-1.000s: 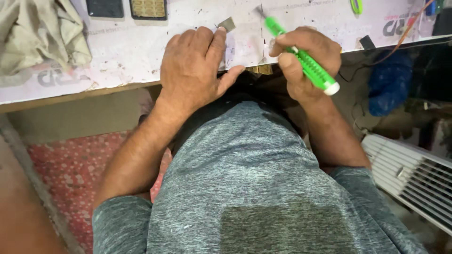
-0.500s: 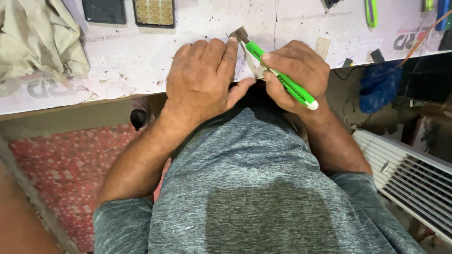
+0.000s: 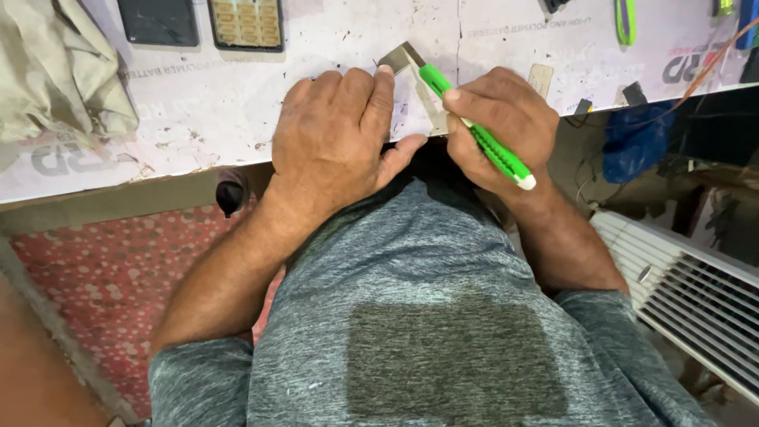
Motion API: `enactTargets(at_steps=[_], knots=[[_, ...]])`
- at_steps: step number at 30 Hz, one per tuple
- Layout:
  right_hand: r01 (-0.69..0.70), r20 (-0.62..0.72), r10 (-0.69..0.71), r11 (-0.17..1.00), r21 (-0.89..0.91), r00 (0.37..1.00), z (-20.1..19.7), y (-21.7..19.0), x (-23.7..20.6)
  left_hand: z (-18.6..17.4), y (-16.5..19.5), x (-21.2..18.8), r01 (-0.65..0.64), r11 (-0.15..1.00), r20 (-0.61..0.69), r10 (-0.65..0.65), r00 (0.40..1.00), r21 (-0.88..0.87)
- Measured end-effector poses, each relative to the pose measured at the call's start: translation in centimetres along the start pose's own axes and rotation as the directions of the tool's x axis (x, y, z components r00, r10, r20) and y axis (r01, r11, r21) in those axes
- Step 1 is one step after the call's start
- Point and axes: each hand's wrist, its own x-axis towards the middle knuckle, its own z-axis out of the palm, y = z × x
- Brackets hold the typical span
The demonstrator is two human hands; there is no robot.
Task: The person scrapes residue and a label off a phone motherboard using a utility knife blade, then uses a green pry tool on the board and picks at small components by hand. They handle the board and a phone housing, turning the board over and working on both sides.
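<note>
**Count of things at the surface**

Two hands were there: a left hand and a right hand. One green-handled tool was held. Two dark panels, one cloth and one white grille showed.

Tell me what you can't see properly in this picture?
- Head view: the left hand lies flat on the table, hiding whatever is under its palm.
- The right hand wraps the green tool, so its middle is covered.
- The tool's tip meets a small metal piece; too small to identify.
- The cloth and dark panel are cut off by the frame edges.
</note>
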Motion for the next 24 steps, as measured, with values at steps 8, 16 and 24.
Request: enactTargets(at_steps=[8, 16, 24], knots=[[-0.043, -0.006, 0.043, 0.999, 0.031, 0.999, -0.6, -0.5, 0.4, -0.5, 0.3, 0.5, 0.035, 0.999, 0.021, -0.035, 0.999, 0.009], [-0.065, -0.005, 0.065, 0.996, 0.054, 0.998, -0.7, -0.6, 0.2, -0.6, 0.5, 0.8, 0.059, 0.998, 0.015, -0.059, 0.998, 0.007], [-0.211, -0.016, 0.221, 0.949, 0.236, 0.975, -1.3, -0.8, -0.5, 0.0, 0.2, -0.1, 0.044, 0.998, 0.0, -0.044, 0.999, -0.035]])
